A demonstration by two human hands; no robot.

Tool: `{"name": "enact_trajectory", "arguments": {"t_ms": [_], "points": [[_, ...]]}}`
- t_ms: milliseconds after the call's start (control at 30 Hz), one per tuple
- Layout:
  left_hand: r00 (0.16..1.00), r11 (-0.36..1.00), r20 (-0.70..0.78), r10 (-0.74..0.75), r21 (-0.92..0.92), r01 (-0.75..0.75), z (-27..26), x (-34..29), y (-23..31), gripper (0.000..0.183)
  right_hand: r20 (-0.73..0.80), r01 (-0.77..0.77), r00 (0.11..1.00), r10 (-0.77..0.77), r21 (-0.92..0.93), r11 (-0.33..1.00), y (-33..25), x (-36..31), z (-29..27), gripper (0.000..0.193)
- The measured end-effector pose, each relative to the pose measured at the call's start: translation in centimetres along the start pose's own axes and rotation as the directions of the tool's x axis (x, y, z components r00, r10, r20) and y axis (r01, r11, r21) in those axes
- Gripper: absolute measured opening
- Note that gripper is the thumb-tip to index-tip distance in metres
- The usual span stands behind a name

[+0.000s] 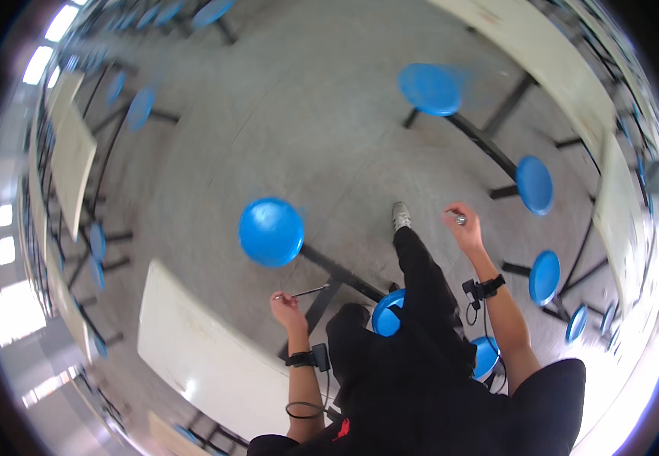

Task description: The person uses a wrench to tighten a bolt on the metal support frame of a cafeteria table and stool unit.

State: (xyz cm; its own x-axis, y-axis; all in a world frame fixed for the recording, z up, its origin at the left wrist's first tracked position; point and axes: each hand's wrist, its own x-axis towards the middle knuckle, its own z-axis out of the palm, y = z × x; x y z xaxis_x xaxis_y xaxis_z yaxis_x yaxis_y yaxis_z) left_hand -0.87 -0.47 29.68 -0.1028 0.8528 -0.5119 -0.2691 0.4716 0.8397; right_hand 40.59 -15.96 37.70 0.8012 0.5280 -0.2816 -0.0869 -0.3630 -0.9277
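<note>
My left hand (285, 310) is closed on a thin dark metal rod (310, 291), which points to the right past a black stool leg; its exact kind is too small to make out. My right hand (466, 228), raised farther out to the right, is closed around a small shiny metal piece (460, 219) that I cannot identify. Nearest to my left hand are a round blue stool (271, 232) and its black support beam (342, 273). Each wrist wears a black strap with a small box and a cable.
A pale tabletop (200, 349) lies to my left. Another blue stool (387, 313) is by my legs. Ahead to the right are a blue stool (429, 89), another one (534, 185) and a long pale table (542, 49). More tables with stools line the left side (75, 163). The floor is grey concrete.
</note>
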Motion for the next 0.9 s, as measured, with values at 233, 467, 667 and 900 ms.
{"name": "enact_trajectory", "arguments": {"t_ms": [233, 467, 667, 900], "points": [[0.973, 0.953, 0.220, -0.072, 0.304, 0.001, 8.3, 4.7, 5.8, 0.006, 0.068, 0.006, 0.997, 0.038, -0.558, 0.830, 6.2, -2.9, -11.1, 0.021], [0.884, 0.773, 0.417, -0.214, 0.625, -0.108, 24.6, 4.0, 4.6, 0.007, -0.344, -0.748, 0.640, 0.687, -0.072, 0.660, 15.1, -13.3, -21.6, 0.030], [0.589, 0.722, 0.713, -0.379, 0.627, -0.294, 40.9, -1.8, 0.2, 0.014, -0.562, -0.870, 0.341, 0.754, 0.116, 0.479, 13.1, -19.8, -24.3, 0.032], [0.209, 0.841, 0.898, -0.387, 0.437, -0.319, 56.4, -9.0, -1.8, 0.013, -0.485, -0.666, 0.290, 0.825, 0.518, 0.538, 11.1, -20.3, -18.1, 0.036]]}}
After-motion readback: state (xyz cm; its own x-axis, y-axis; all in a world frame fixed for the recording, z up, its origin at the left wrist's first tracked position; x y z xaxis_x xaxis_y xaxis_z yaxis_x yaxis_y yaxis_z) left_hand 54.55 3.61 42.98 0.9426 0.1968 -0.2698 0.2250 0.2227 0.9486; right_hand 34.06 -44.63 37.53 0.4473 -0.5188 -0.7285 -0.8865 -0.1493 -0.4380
